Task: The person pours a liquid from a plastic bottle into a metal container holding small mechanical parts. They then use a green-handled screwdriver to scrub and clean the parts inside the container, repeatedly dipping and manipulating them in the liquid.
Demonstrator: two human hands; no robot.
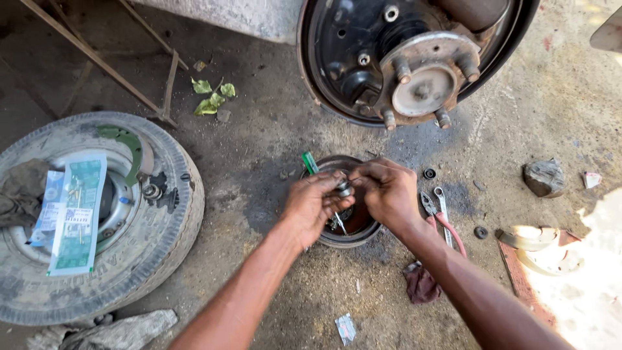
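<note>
- Oil-stained concrete floor (272, 129) fills the head view, gritty and dark under the car's bare wheel hub (424, 81) at the far edge.
- Left hand (314, 204) and right hand (387, 191) meet over a brake drum (350, 233) lying open side up on the floor near the middle.
- Both hands' fingers are closed on a small metal part (343, 188), pinched between them just above the drum; a thin rod (338, 221) hangs down from it into the drum.
- A green stick (310, 162) leans at the drum's far left rim.
- Just right of the drum lie red-handled pliers (444, 223) and a spanner (442, 201), side by side, touching the floor.
- A dark rag (421, 284) lies under the right forearm, near the drum.
- Two small black rings (429, 174) sit on the floor right of the drum, well apart from each other.
- A stone (544, 178) rests toward the right edge, with curved brake shoes (534, 240) nearer the near right corner.
- At the left edge a wheel (97, 214) lies flat, carrying green and white packets (81, 214).
- Green leaves (210, 97) lie near the far edge, left of the hub.
</note>
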